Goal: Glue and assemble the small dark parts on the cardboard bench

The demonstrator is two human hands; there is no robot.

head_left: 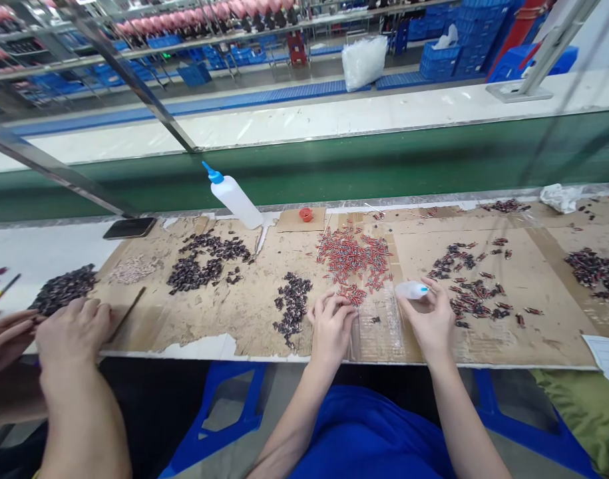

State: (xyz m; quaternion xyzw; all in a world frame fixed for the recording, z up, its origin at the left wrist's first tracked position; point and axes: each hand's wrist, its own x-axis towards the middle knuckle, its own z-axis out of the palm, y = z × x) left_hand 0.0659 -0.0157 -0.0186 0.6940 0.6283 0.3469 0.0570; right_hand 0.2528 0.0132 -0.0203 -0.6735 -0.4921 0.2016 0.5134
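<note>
My right hand (430,318) is closed around a small white squeeze bottle with a blue tip (412,289), held sideways with the tip toward my palm. My left hand (330,324) rests on the cardboard work mat (244,313) with its fingers curled and pinched at the near edge of a pile of small red parts (353,256); what it pinches is too small to make out. A pile of dark parts (291,303) lies just left of my left hand. More dark and red parts (471,283) lie scattered right of my right hand.
A co-worker's hands (72,329) work at the left by a dark pile (64,287) and a thin stick (127,313). A larger white bottle with a blue nozzle (233,194) lies near the green conveyor belt (384,163). A phone (129,227) and a red cap (305,214) sit behind.
</note>
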